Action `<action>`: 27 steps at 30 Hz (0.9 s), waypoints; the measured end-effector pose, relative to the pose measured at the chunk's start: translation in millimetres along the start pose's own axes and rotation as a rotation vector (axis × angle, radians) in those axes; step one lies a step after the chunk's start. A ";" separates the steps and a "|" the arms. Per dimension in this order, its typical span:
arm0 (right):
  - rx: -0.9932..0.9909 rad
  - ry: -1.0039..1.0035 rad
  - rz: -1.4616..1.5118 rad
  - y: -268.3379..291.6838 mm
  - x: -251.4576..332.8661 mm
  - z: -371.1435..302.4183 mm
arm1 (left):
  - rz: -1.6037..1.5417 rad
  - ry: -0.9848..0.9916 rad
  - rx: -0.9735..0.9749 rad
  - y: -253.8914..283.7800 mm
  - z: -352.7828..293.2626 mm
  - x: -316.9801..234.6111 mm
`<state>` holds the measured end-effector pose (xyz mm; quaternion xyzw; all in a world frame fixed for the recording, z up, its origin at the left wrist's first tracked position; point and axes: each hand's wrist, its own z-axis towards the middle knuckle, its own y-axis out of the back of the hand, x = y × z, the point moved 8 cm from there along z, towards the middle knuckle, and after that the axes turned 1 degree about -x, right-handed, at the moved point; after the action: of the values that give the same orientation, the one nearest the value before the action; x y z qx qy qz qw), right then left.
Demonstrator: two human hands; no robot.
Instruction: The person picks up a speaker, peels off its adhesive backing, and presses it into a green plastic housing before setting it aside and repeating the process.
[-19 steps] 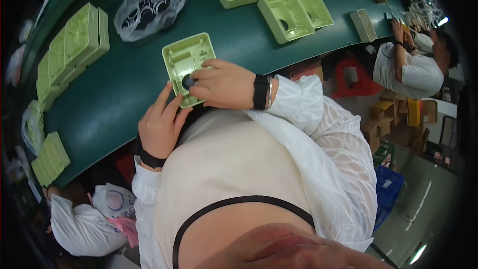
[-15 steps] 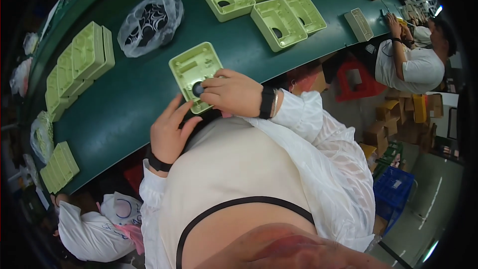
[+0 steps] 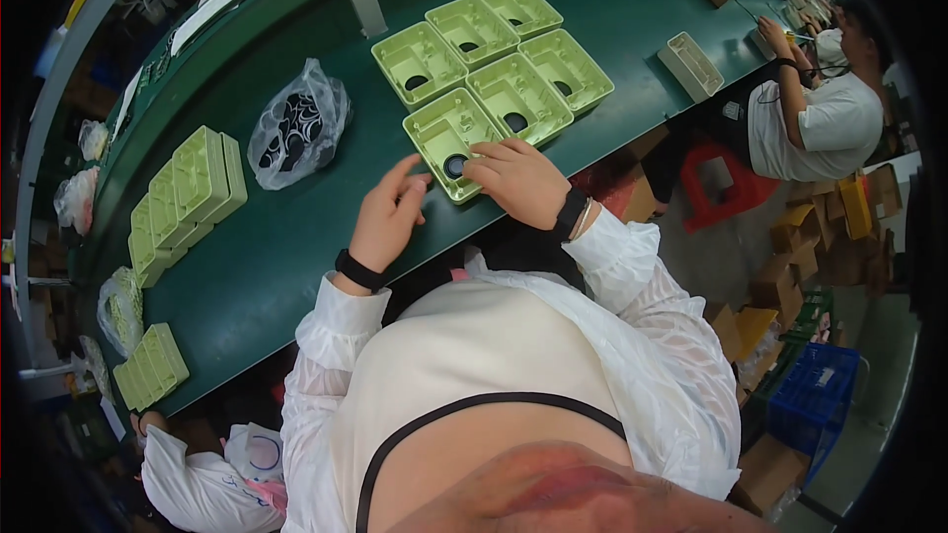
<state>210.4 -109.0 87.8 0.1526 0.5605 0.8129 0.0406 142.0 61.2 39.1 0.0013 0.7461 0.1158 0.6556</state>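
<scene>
Green workbench (image 3: 267, 262) | pale-green box (image 3: 449, 128) at near edge beside matching boxes (image 3: 499, 94), probably for easy reach | left hand (image 3: 388, 222) alongside, fingers parted, empty | right hand (image 3: 528, 183) reaching over its rim, perhaps steadying; grip unclear

Disc (image 3: 455, 167) in nr tray (image 3: 441, 125) on bench (image 3: 286, 266), other trays (image 3: 506, 87) behind/R, bag (image 3: 276, 174) L, stacks (image 3: 200, 178) far L

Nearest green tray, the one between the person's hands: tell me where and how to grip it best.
Probably pinch the left wall of the green tray with the left hand, coming from the left, thumb outside, fingers inside. The tray lies open side up, so its raised rim offers an edge; neighbouring trays crowd its far end and right side, while the left side looks freer.
</scene>
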 end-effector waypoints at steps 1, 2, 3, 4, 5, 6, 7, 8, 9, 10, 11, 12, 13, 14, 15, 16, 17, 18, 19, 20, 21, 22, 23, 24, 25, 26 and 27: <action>0.006 -0.034 0.022 0.7 -4.0 -3.2 | 0.005 -0.009 0.003 2.2 8.5 0.1; 0.013 -0.069 0.043 0.8 -8.3 -6.8 | -0.104 0.075 -0.038 10.3 17.7 7.2; 0.004 -0.072 0.037 0.4 -10.7 -11.3 | -0.212 0.159 -0.078 17.9 26.7 14.1; -0.025 -0.073 0.047 -0.6 -12.4 -15.3 | -0.321 0.243 -0.120 24.3 34.4 21.2; -0.055 -0.075 0.056 -0.7 -14.0 -19.0 | -0.317 0.235 -0.117 27.5 44.1 20.2; -0.085 -0.077 0.066 0.7 -16.0 -22.5 | -0.310 0.261 -0.108 29.6 53.5 21.6; -0.090 -0.079 0.061 4.8 -15.2 -24.9 | -0.306 0.290 -0.098 30.3 61.5 23.6; -0.172 -0.165 0.035 16.5 -20.5 -28.1 | -0.301 0.319 -0.089 30.3 69.0 25.3; -0.254 -0.249 0.009 28.2 -26.1 -31.3 | -0.298 0.314 -0.087 31.2 76.3 24.4; -0.335 -0.332 -0.014 37.9 -33.4 -36.1 | -0.267 0.318 -0.038 28.3 82.0 23.5; -0.339 -0.327 -0.014 39.6 -37.2 -37.3 | -0.236 0.322 0.007 26.5 86.9 22.7; -0.320 -0.422 -0.029 39.3 -49.5 -41.2 | -0.206 0.326 0.048 26.0 91.2 22.0; -0.300 -0.510 -0.039 38.8 -61.7 -46.0 | -0.204 0.323 0.032 27.3 95.0 19.4; -0.278 -0.582 -0.047 38.3 -74.8 -45.9 | -0.176 0.315 0.105 21.5 98.6 14.4; -0.279 -0.548 -0.034 39.5 -77.6 -46.7 | -0.148 0.307 0.174 14.9 100.2 10.3; -0.229 -0.587 -0.046 35.5 -81.7 -51.5 | -0.161 0.310 0.178 12.5 103.1 13.6; -0.180 -0.627 -0.061 31.0 -87.1 -53.6 | -0.172 0.312 0.184 8.7 108.2 18.1; -0.186 -0.594 -0.046 29.2 -87.5 -50.6 | -0.167 0.307 0.148 9.4 112.2 18.4; -0.195 -0.582 -0.006 28.2 -89.0 -50.7 | -0.159 0.321 0.126 7.5 114.0 19.5; -0.203 -0.582 0.028 28.9 -92.7 -53.3 | -0.151 0.335 0.117 5.1 116.6 19.2; -0.211 -0.587 0.060 28.8 -97.5 -52.8 | -0.149 0.330 0.101 7.0 118.6 17.3; -0.216 -0.589 0.061 29.5 -102.4 -52.4 | -0.141 0.322 0.099 4.7 122.7 14.6; -0.215 -0.577 0.072 30.1 -107.5 -51.0 | -0.133 0.315 0.104 1.2 127.2 11.9; -0.215 -0.570 0.081 31.3 -113.7 -50.1 | -0.125 0.307 0.114 -3.4 132.3 9.2; -0.211 -0.571 0.087 32.8 -119.8 -51.5 | -0.122 0.308 0.137 -7.2 136.8 7.9; -0.214 -0.610 0.074 34.6 -129.6 -56.5 | -0.111 0.295 0.129 -10.0 143.3 6.2; -0.210 -0.572 0.060 34.1 -137.5 -53.1 | -0.101 0.282 0.126 -11.9 150.3 4.3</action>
<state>329.0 -201.9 74.2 0.3868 0.4346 0.7913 0.1882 290.3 76.0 15.8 -0.0113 0.8357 0.0349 0.5479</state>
